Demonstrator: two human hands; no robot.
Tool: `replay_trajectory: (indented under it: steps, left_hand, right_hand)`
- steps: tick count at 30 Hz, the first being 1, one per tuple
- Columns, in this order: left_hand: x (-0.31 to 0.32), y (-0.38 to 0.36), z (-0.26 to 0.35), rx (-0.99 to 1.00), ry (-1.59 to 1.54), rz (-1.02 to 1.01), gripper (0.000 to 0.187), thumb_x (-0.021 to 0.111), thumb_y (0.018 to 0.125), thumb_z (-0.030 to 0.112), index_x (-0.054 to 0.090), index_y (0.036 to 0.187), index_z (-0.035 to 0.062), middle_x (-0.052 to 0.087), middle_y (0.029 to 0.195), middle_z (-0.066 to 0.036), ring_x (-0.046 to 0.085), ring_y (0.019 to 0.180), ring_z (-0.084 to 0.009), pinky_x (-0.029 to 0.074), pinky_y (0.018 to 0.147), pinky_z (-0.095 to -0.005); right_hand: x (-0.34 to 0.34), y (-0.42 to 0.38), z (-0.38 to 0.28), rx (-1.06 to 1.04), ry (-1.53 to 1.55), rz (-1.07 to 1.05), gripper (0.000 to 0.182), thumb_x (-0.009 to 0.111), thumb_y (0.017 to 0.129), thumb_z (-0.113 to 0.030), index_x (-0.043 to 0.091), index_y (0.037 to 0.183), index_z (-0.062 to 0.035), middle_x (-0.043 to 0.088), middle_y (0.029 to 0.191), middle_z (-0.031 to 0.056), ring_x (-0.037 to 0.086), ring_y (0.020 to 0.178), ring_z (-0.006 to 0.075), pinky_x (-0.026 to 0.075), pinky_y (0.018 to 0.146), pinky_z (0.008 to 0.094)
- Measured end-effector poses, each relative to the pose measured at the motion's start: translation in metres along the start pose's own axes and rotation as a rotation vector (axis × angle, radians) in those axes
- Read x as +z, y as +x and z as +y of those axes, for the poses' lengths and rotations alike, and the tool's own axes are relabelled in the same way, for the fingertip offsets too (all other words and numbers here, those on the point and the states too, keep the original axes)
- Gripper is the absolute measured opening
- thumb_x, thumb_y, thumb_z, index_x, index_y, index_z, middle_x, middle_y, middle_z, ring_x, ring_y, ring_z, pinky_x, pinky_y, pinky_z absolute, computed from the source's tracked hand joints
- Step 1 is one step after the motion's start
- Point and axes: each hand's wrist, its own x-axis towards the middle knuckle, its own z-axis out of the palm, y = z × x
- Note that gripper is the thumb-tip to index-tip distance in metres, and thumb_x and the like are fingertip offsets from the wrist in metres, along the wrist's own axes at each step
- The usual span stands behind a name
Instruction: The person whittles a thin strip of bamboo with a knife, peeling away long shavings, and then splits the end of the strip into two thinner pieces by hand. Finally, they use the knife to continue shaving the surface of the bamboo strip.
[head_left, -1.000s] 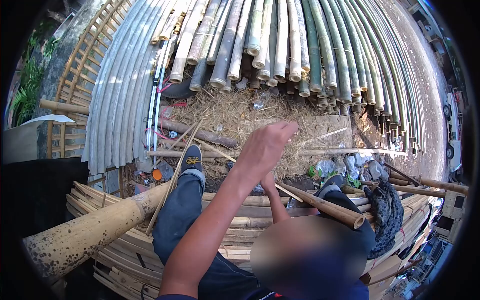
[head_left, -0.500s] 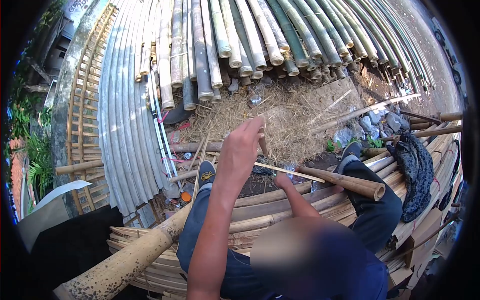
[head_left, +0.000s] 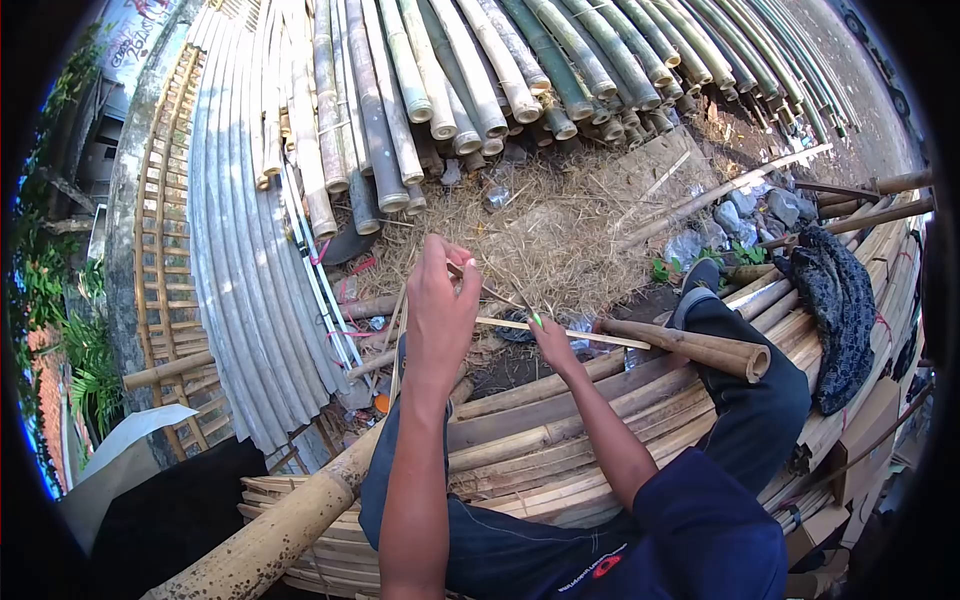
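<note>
My left hand (head_left: 440, 300) is raised in front of me with its fingers pinched on one end of a thin dark sliver (head_left: 492, 290) that slants down to the right. Just right of it and lower, my right hand (head_left: 551, 341) grips a thin pale bamboo strip (head_left: 600, 337) that lies nearly level across the view; something small and green shows at its fingertips. The two hands are close together but apart. A short bamboo tube (head_left: 700, 347) rests across my right thigh, right of the right hand.
I sit on a stack of split bamboo slats (head_left: 520, 440). A thick bamboo pole (head_left: 270, 540) slants at lower left. Ahead lie a pile of long bamboo poles (head_left: 470, 70), corrugated metal sheets (head_left: 240, 220) and straw (head_left: 570, 220). A dark cloth (head_left: 845, 310) lies at right.
My left hand has come down and nearer, closing in on the right hand. The right hand and its strip have come clear into view. The view has swung left.
</note>
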Motion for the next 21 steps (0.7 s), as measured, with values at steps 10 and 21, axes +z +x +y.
replay_trajectory:
  steps: [10,21]
  left_hand:
    - [0.018,0.003,-0.032,-0.038,-0.625,0.09,0.025,0.038,0.078,-0.018,0.035,0.076,0.0067,0.058,0.076,-0.01,0.061,0.103,-0.028,0.042,0.094,-0.0365]
    - [0.006,0.005,-0.051,-0.187,-0.899,0.367,0.025,0.039,0.065,-0.015,0.036,0.077,0.0072,0.054,0.079,-0.01,0.057,0.081,-0.0199,0.045,0.085,-0.0325]
  right_hand:
    - [0.063,-0.002,-0.008,-0.098,-0.072,-0.05,0.026,0.045,0.094,-0.024,0.05,0.097,0.0017,0.059,0.077,0.0294,0.056,0.076,0.0486,0.043,0.066,0.0543]
    - [0.067,-0.005,-0.08,-0.227,0.055,-0.076,0.028,0.047,0.093,-0.024,0.049,0.101,0.0032,0.06,0.082,0.0303,0.058,0.081,0.0488,0.045,0.071,0.0533]
